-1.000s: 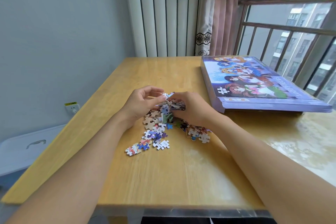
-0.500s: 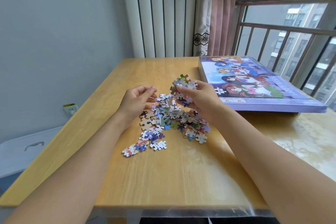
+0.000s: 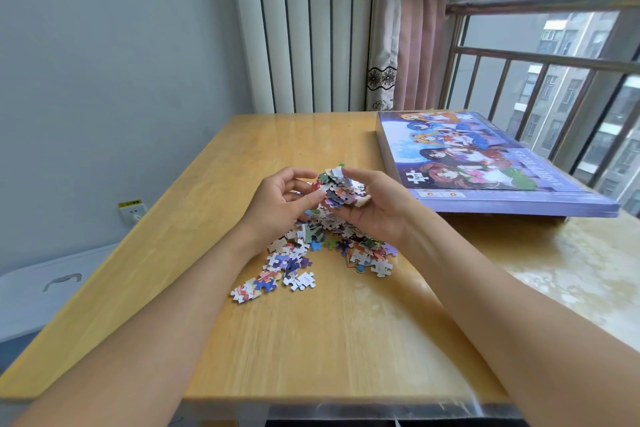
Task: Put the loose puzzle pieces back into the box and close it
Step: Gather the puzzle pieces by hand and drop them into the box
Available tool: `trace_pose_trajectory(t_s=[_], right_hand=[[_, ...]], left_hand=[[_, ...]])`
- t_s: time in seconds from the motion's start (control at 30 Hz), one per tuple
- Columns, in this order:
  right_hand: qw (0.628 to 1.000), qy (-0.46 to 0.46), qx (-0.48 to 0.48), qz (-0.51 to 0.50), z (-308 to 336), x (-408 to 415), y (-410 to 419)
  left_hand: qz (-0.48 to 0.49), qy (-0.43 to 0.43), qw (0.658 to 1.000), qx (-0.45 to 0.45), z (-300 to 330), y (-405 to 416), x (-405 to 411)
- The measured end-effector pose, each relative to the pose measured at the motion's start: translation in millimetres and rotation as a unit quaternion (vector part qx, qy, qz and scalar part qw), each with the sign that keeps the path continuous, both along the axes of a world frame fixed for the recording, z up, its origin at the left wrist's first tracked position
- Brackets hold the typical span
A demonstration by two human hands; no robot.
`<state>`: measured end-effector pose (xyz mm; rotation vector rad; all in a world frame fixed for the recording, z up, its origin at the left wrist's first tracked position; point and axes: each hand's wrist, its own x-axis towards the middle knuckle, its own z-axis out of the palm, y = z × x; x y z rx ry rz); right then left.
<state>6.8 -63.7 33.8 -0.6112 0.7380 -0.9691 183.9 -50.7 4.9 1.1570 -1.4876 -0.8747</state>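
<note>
**Wood, card, film**

Pale wooden tabletop point(image 3: 311, 340), smooth, with clear glossy film wrinkled at near right corner. Thin printed-card puzzle pieces point(image 3: 294, 263), matt. Box point(image 3: 485, 163) of glossy printed card, shiny wrap. Metal window railing point(image 3: 540, 59); cloth curtain point(image 3: 412, 55).

box point(image 3: 485, 163) underside hidden; hands cover some loose pieces point(image 3: 311, 253).

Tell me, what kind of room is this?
Probably a room in a flat, high up: a wooden table stands by a barred window that looks onto apartment blocks, with a pink curtain and a wall socket.
</note>
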Motion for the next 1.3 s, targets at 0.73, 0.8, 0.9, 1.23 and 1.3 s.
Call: trace_pose_trajectory(t_s=[0.73, 0.8, 0.9, 1.23, 1.3], right_hand=[[0.997, 0.078, -0.022, -0.005, -7.2, 1.5, -3.3], [0.997, 0.074, -0.025, -0.015, -8.0, 1.7, -4.1], [0.995, 0.091, -0.031, -0.014, -9.1, 2.0, -4.5], [0.998, 0.067, -0.017, 0.006, -5.1, -1.8, 1.2], [0.999, 0.052, -0.008, 0.005, -4.3, -3.2, 2.4]], left_hand=[[0.02, -0.137, 0.982, -0.129, 0.6, 7.3, -2.8], [0.021, -0.145, 0.979, -0.138, 0.9, 7.6, -3.0], [0.024, -0.15, 0.978, -0.14, 0.4, 6.3, -1.9], [0.015, -0.145, 0.979, -0.143, 2.5, 6.8, -3.9], [0.003, -0.136, 0.981, -0.14, 2.3, 6.8, -4.0]])
